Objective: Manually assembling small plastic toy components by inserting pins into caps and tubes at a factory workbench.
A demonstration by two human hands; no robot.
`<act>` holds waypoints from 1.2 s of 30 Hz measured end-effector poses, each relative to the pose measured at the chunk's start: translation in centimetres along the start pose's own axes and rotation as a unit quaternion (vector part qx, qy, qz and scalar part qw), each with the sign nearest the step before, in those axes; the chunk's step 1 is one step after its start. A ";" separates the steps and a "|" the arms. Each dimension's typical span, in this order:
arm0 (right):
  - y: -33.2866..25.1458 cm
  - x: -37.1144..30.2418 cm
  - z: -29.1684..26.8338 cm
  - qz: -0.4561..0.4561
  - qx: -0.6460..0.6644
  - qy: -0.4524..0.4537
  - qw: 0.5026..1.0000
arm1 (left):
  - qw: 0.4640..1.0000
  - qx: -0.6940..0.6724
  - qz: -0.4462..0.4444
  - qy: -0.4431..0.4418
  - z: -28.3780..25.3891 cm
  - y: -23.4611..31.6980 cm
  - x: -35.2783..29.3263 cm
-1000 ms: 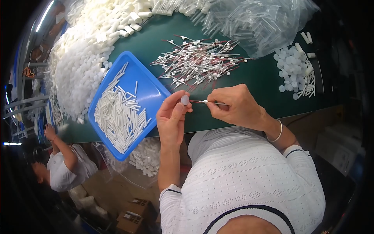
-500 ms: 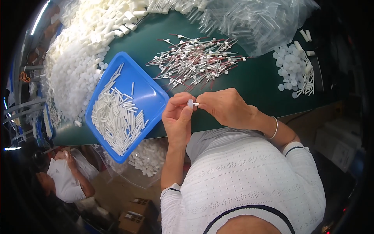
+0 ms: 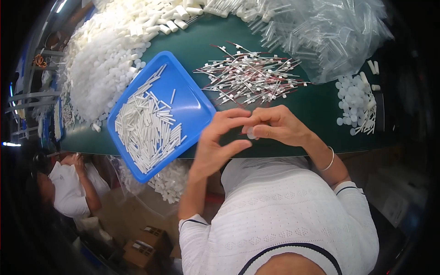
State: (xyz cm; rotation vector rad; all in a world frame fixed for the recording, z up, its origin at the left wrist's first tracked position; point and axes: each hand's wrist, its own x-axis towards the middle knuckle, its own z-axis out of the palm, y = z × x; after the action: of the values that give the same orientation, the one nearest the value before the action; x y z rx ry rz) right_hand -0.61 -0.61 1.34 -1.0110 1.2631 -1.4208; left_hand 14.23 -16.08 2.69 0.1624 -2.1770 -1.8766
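Observation:
My left hand and my right hand meet over the near edge of the green table. Between their fingertips is a small white tube with a round cap, pinched from both sides. Just beyond my hands lies a heap of thin red-and-white swab sticks. To my left a blue tray holds several finished white tubes.
A large pile of white caps covers the far left of the table. Clear plastic bags of tubes fill the far right, with a small cluster of white caps beside them. Another person in white sits lower left, near cardboard boxes.
My hands have come together: the right hand pushed its swab stick into the tube held by the left, and both now close around the capped tube.

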 end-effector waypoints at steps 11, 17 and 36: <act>-0.5 -0.3 0.8 -0.020 0.118 0.136 0.983 | 0.774 0.608 0.012 0.176 -9.7 -2.8 2.2; -0.8 0.5 0.6 -0.123 0.136 0.206 0.961 | 0.982 -0.018 -0.050 0.182 -0.7 0.1 0.5; -0.8 -0.2 2.4 -0.132 0.038 0.197 0.971 | 0.953 0.221 0.085 0.191 1.5 -0.1 -0.1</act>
State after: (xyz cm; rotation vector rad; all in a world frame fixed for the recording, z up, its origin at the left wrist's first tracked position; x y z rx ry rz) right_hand 1.69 -0.86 2.46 -0.8946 1.3772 -1.9337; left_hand 13.95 -14.62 2.34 0.3730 -2.2092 -1.1317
